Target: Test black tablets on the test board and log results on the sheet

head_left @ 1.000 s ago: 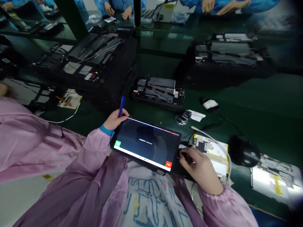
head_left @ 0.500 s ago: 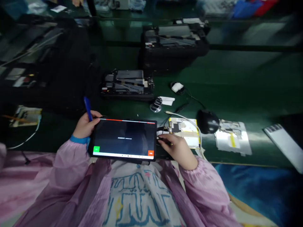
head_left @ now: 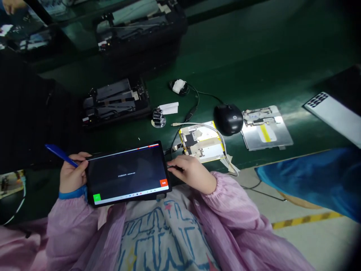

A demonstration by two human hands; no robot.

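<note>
My left hand grips the left edge of a tablet, its thumb on the front. A blue pen-like stick juts up and left from between the same fingers. The tablet's dark screen shows a small line of text, a green square at lower left and a red one at lower right. At the tablet's right edge, my right hand is closed in a pinch on a small dark plug, mostly hidden by the fingers. Whether the plug sits in the tablet's side I cannot tell.
Right of the tablet lie an opened circuit part with yellow edges, a white cable, a black mouse and a silver panel. Behind are a small round metal stand and opened devices. A keyboard lies far right.
The view has turned and shifted right, so the bench things appear further left and tilted. Both hands keep their places at the tablet's edges; the right fingers now cover more of the plug.
</note>
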